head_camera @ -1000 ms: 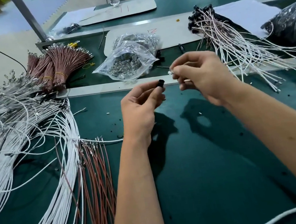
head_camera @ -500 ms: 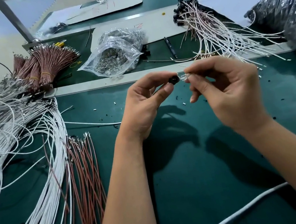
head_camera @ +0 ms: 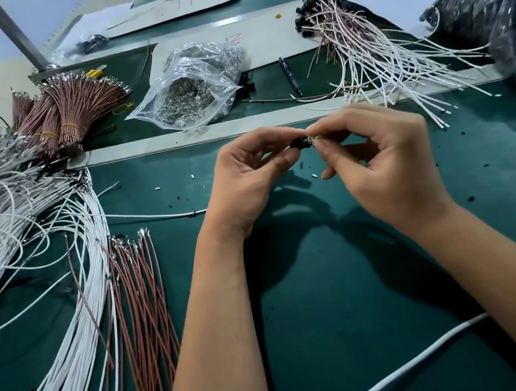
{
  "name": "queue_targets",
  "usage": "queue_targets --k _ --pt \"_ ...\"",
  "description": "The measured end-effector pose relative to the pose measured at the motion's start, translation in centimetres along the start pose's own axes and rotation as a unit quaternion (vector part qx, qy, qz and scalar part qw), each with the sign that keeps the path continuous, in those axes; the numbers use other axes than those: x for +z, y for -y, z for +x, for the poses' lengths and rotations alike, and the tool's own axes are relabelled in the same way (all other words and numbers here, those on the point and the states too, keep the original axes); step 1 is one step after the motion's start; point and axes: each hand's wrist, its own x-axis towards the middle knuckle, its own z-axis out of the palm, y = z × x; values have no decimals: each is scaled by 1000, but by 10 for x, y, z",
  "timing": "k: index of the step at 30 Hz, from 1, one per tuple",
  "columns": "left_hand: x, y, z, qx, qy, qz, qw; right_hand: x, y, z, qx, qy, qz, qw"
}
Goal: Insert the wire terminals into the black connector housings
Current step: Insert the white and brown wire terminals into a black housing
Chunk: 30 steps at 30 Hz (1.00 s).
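Observation:
My left hand (head_camera: 247, 176) pinches a small black connector housing (head_camera: 298, 144) between thumb and forefinger, above the green table. My right hand (head_camera: 380, 162) pinches a silvery wire terminal (head_camera: 311, 139) whose tip touches the housing's right side. A white wire (head_camera: 412, 370) runs off under my right forearm toward the lower edge. Whether the terminal sits inside the housing is hidden by my fingers.
Loose white wires (head_camera: 19, 233) and brown wires (head_camera: 141, 298) lie at the left. Bundled brown wires (head_camera: 67, 107), a clear bag of metal parts (head_camera: 190, 94), a pen (head_camera: 290, 75), finished wires with black housings (head_camera: 361, 43) and a dark plastic bag (head_camera: 498, 15) lie behind a metal strip (head_camera: 173, 141).
Both hands have come together in front of me; the terminal in my right hand has closed the gap and now meets the housing in my left hand.

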Motion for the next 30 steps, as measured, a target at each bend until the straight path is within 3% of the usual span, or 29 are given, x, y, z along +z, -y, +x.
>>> queue_targets --k 7,12,23,30 --pt "2 1 0 -16 -16 80 997 1 -11 -4 92 -10 39 995" --pt "2 1 0 -19 -32 119 992 5 -22 -6 157 36 102 982" --pt "7 2 0 -35 -33 134 990 2 -24 -8 146 26 52 988" --pt "7 6 0 -44 -15 150 988 -10 -27 -1 180 105 105 972"
